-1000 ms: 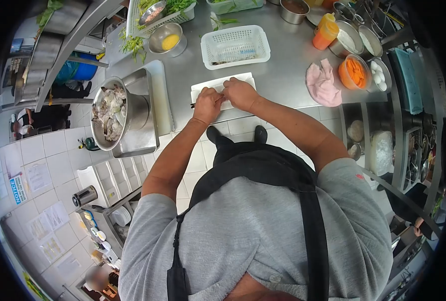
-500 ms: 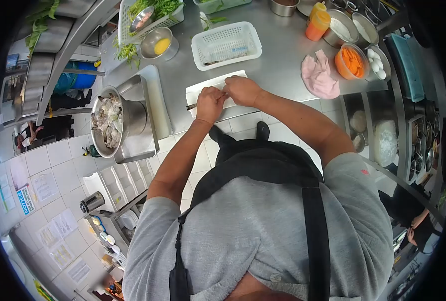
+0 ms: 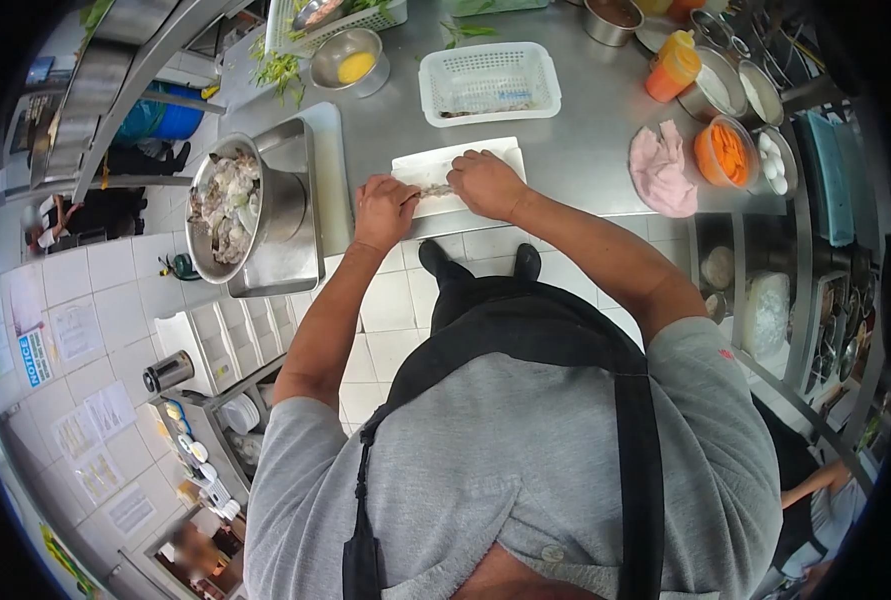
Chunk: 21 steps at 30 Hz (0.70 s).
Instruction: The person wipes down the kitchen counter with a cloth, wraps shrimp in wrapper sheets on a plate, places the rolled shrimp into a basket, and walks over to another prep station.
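Note:
A pale, greyish shrimp (image 3: 432, 190) is stretched lengthwise over a white rectangular tray (image 3: 505, 155) at the front edge of the steel counter. My left hand (image 3: 383, 212) is closed, its fingertips pinching the shrimp's left end. At the other end, my right hand (image 3: 487, 186) is closed with its fingers bent down onto the shrimp. The fingers partly cover both ends. Just beyond the tray stands a white perforated basket (image 3: 490, 53), with a few shrimp lying along its near side.
To the left, a steel bowl of shrimp (image 3: 227, 210) sits in a metal pan (image 3: 290, 275). Behind are a bowl of yellow liquid (image 3: 355, 68) and greens (image 3: 280, 72). On the right lie a pink cloth (image 3: 663, 170), orange strips (image 3: 727, 155) and sauce bottles (image 3: 673, 66). Other people are in the background.
My left hand has moved left, away from the right hand, so the shrimp's middle now shows between them. The whole view has shifted slightly.

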{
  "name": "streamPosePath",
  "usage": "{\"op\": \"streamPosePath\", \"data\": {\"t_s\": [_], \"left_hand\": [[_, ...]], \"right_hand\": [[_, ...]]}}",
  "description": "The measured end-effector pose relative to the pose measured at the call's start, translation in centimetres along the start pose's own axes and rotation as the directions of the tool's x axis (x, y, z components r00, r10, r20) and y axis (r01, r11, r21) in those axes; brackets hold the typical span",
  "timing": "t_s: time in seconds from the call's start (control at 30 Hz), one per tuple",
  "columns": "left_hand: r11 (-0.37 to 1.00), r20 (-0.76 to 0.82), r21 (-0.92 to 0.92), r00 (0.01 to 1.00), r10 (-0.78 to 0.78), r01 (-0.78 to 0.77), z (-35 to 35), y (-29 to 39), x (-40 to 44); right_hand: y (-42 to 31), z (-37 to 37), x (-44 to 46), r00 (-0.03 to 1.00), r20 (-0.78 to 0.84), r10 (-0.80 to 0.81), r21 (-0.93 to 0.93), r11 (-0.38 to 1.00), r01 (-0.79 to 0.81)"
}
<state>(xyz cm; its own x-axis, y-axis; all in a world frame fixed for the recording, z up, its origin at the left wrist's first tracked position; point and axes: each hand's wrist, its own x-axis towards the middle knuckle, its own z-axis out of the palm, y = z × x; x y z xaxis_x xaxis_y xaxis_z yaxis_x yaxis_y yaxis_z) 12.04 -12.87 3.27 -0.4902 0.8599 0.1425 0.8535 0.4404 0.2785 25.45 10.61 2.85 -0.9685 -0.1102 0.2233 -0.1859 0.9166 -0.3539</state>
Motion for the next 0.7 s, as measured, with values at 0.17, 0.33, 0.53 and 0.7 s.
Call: {"op": "streamPosePath", "data": {"t_s": [0.17, 0.33, 0.53, 0.7], "left_hand": [[1.0, -0.044, -0.008, 0.999, -0.019, 0.019, -0.2, 0.4, -0.1], [0.999, -0.036, -0.05, 0.999, -0.011, 0.009, -0.3, 0.0, 0.2], [0.993, 0.034, -0.12, 0.999, 0.008, -0.004, -4.1, 1.1, 2.0], [0.992, -0.071, -0.081, 0.994, 0.089, -0.094, -6.7, 2.2, 9.7]], "right_hand": [[0.7, 0.8, 1.0, 0.996, 0.086, -0.035, 0.027, 0.999, 0.032], [1.1, -0.5, 0.2, 0.997, -0.052, 0.057, 0.041, 0.998, -0.055], [1.3, -1.8, -0.8, 0.962, 0.185, 0.202, 0.274, 0.929, -0.247], [5.3, -8.9, 1.6, 0.978, -0.003, 0.21, 0.174, 0.963, -0.207]]}}
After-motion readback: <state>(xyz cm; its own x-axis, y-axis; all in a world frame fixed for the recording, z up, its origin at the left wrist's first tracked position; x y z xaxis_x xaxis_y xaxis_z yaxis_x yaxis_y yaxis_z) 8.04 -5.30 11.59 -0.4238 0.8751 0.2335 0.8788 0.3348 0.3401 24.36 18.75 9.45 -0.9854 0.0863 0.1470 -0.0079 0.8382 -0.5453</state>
